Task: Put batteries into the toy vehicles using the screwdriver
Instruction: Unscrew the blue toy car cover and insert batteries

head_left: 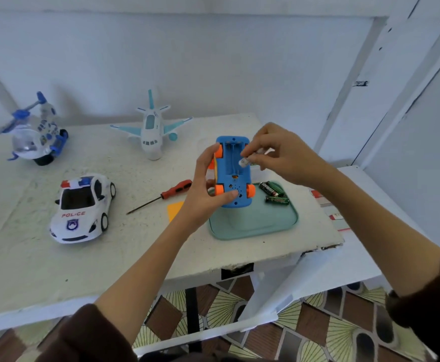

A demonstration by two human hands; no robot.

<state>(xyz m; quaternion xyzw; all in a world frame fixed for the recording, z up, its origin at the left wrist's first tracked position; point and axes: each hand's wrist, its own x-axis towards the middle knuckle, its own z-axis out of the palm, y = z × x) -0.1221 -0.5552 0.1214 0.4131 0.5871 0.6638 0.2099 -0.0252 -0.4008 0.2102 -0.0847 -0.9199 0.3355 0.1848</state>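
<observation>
My left hand (205, 190) grips a blue toy car (233, 176) with orange wheels, held belly-up above the tray, its battery bay uncovered. My right hand (279, 152) pinches a battery (245, 161) whose end is at the open bay. Two green batteries (273, 193) lie in the teal tray (255, 223). A red-handled screwdriver (161, 195) lies on the table to the left of my left hand. A white police car (81, 207), a white and teal airplane (152, 130) and a blue and white helicopter (34, 133) stand on the table.
An orange card (175, 209) lies by the tray's left side. The white table (30, 257) ends close to me, with a chipped right corner. A lower white surface (344, 265) with a red and white packet (328, 207) sits to the right. Walls close in behind.
</observation>
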